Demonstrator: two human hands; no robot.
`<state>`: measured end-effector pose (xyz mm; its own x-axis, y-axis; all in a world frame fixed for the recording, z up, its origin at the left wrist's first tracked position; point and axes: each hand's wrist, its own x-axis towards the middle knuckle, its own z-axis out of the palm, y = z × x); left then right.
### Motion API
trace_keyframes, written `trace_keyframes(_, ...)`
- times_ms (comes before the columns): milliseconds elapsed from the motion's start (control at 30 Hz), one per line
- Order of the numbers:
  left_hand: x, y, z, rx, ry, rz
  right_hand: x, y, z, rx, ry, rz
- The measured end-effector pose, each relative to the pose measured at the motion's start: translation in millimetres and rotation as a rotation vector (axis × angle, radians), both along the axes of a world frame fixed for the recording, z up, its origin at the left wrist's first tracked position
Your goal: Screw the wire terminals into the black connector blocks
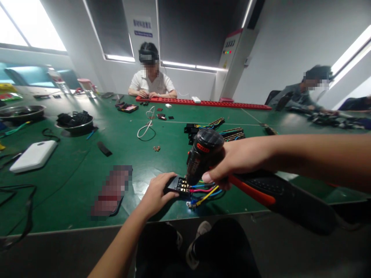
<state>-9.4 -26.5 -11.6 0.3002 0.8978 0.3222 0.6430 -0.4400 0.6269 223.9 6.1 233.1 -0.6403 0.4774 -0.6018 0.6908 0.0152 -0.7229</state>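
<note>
Near the front edge of the green table, my left hand (pixel 159 193) grips a black terminal block (pixel 181 186) with brass-coloured contacts. My right hand (pixel 228 162) is wrapped round a black and orange power screwdriver (pixel 204 154), tilted so that its front end meets the block. The exact contact at the tip is hidden. Red, blue and yellow wires (pixel 213 192) run from the block's right side, passing below my right hand. Beyond the tool lie several black blocks with wires (pixel 232 133).
The green table (pixel 72 193) holds a phone (pixel 111 191), a white power bank (pixel 34 155), a metal bowl of black parts (pixel 75 122), small brass screws (pixel 157 148) and a white cable (pixel 145 129). A person (pixel 151 79) sits across; another person (pixel 304 90) works at the right.
</note>
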Motion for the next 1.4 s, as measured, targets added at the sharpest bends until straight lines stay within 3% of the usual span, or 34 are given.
trace_keyframes(433,-0.2,-0.9,0.3,-0.008,-0.011,0.009,9.5,-3.4,-3.2,0.036,0.014,-0.023)
trace_keyframes(733,-0.3,1.2,1.7,-0.03,0.002,0.02,15.8,-9.6,-5.2,-0.063,0.049,-0.099)
trace_keyframes(1400,-2.5,1.7,-4.6,-0.041,-0.011,0.019,27.6,-13.1,3.9,0.14,0.007,-0.052)
